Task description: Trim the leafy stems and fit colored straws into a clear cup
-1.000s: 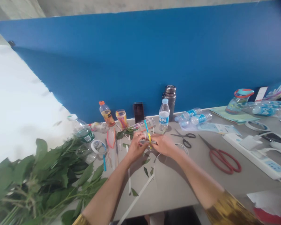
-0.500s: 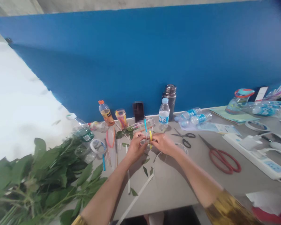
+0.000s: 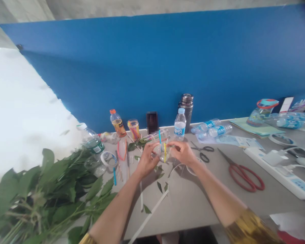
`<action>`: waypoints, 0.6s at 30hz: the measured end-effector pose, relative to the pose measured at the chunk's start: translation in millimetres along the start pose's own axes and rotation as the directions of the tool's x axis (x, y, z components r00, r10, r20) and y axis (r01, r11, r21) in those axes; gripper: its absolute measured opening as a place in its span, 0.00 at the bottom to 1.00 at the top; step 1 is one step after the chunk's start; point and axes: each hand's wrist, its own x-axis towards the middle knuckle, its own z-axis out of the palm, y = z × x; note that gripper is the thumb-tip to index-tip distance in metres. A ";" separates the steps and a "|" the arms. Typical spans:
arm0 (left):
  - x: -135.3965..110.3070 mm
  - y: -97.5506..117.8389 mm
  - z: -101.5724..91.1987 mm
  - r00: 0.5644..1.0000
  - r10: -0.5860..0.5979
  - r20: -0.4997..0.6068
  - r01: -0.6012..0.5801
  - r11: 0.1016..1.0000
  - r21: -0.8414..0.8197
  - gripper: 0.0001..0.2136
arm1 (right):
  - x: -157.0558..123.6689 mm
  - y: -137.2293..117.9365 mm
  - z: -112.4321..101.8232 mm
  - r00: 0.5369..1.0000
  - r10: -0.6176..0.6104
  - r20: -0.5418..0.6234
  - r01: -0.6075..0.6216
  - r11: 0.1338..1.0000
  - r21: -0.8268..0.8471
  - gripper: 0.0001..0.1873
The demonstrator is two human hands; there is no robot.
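My left hand point(image 3: 146, 160) and my right hand point(image 3: 182, 152) meet over the grey table point(image 3: 193, 200), a little in front of the blue wall. Between their fingertips they pinch a small clear plastic piece point(image 3: 163, 152) with a yellow strip and a blue strip stuck through it. Both hands are closed on it. Loose green leaves point(image 3: 159, 185) and a long white strip point(image 3: 149, 215) lie on the table under my forearms.
A pile of leafy branches point(image 3: 40, 196) fills the left front. Bottles point(image 3: 179, 124), a dark flask point(image 3: 186, 105) and a cup of coloured strips point(image 3: 134, 128) line the wall. Black scissors point(image 3: 202, 151), red scissors point(image 3: 244, 173) and a white power strip point(image 3: 282, 169) lie right.
Both hands lifted the small piece slightly and turned it; the right hand's fingers shifted up to its top. The view tilted a little.
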 end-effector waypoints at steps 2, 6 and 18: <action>4.1 0.8 -12.5 0.994 -0.065 -0.091 0.067 0.998 0.021 0.22 | 2.4 4.1 -2.4 0.993 0.006 -0.114 -0.006 1.000 0.001 0.16; 15.5 -12.4 -42.5 0.883 -0.317 -0.346 0.352 0.935 0.043 0.13 | 5.9 9.5 -4.1 0.971 0.033 -0.239 -0.054 0.995 -0.085 0.14; 19.5 -34.5 -47.6 0.847 -0.444 -0.292 0.530 0.747 0.401 0.09 | 3.1 9.6 -3.5 0.989 -0.002 -0.146 -0.049 0.938 -0.344 0.19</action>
